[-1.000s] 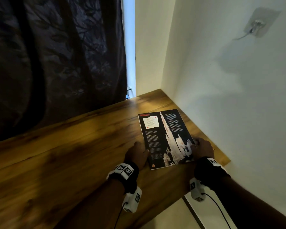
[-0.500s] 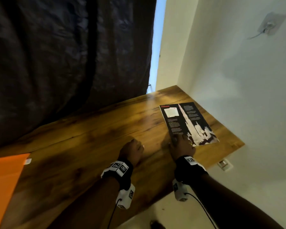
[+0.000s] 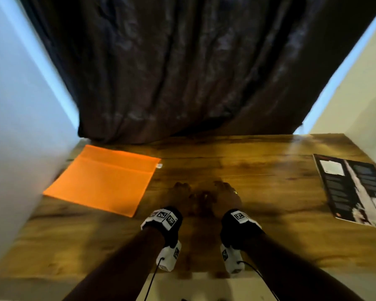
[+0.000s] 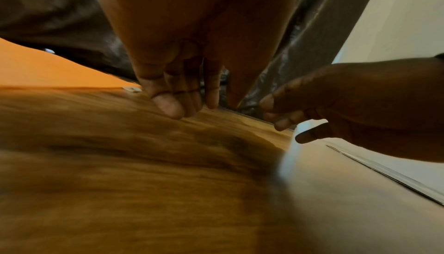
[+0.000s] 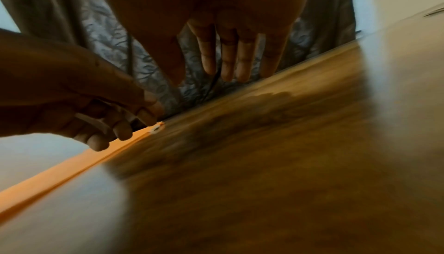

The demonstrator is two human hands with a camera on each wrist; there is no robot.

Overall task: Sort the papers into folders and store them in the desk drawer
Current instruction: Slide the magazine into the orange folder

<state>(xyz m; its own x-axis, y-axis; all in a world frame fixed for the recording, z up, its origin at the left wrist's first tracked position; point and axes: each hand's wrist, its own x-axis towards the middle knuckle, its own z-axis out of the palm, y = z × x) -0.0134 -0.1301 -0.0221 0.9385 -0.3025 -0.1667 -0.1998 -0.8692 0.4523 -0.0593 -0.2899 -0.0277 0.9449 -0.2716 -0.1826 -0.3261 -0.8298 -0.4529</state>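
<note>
An orange folder (image 3: 100,181) lies flat on the left of the wooden desk (image 3: 258,170). A dark printed paper (image 3: 356,190) with a white tower picture lies at the desk's right end. My left hand (image 3: 181,189) and right hand (image 3: 224,187) hover side by side over the bare middle of the desk, between folder and paper, and touch neither. In the left wrist view the left hand (image 4: 190,104) points relaxed fingers down at the wood and holds nothing. In the right wrist view the right hand (image 5: 228,72) has straight, empty fingers. No drawer is visible.
A dark curtain (image 3: 182,72) hangs along the desk's far edge. Pale walls close in on the left (image 3: 20,127) and on the right (image 3: 367,94). The desk's near edge runs under my forearms.
Both hands have let go of the printed paper and moved left to the middle of the desk. The view has swung left, bringing the whole orange folder into sight.
</note>
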